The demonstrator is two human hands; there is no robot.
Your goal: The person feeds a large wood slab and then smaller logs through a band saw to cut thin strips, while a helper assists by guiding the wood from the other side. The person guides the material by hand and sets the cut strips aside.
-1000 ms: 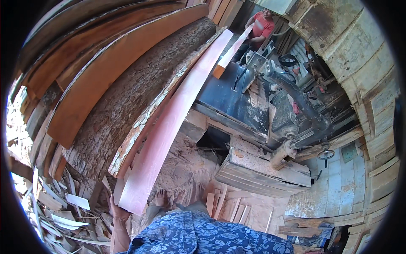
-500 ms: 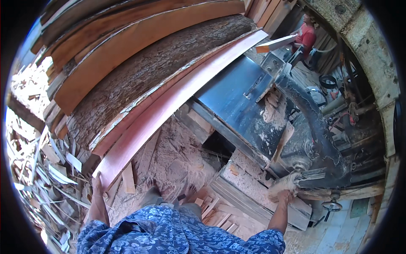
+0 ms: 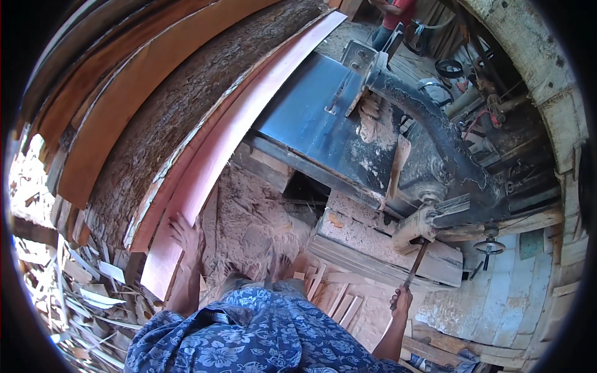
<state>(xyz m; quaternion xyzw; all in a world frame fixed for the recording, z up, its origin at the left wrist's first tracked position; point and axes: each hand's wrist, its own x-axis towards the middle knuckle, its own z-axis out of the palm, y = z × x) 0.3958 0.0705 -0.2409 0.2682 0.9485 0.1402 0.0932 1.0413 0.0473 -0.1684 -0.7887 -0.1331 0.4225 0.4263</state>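
Note:
A long pinkish sawn plank (image 3: pixel 227 140) runs from near my left side to the far side, along the left edge of a dark metal machine table (image 3: pixel 309 115). My left hand (image 3: pixel 186 237) lies on the plank near its close end, fingers spread. At the lower right, my right hand (image 3: pixel 401 299) is wrapped round the near end of a slim brown bar (image 3: pixel 416 264). The bar's far end meets a pale wooden block (image 3: pixel 409 231) at the machine's side. Whether it is fixed there, I cannot tell.
Bark-edged slabs (image 3: pixel 186 102) are stacked left of the plank. Wood offcuts (image 3: pixel 87 292) litter the far left, and sawdust covers the floor (image 3: pixel 249 217). A handwheel (image 3: pixel 489 247) sticks out at right. A person in red (image 3: pixel 398 13) stands beyond the machine.
My left hand has moved from the plank's near end farther up onto its face. My right hand has left the wooden block and come nearer, now holding the bar. The view has shifted.

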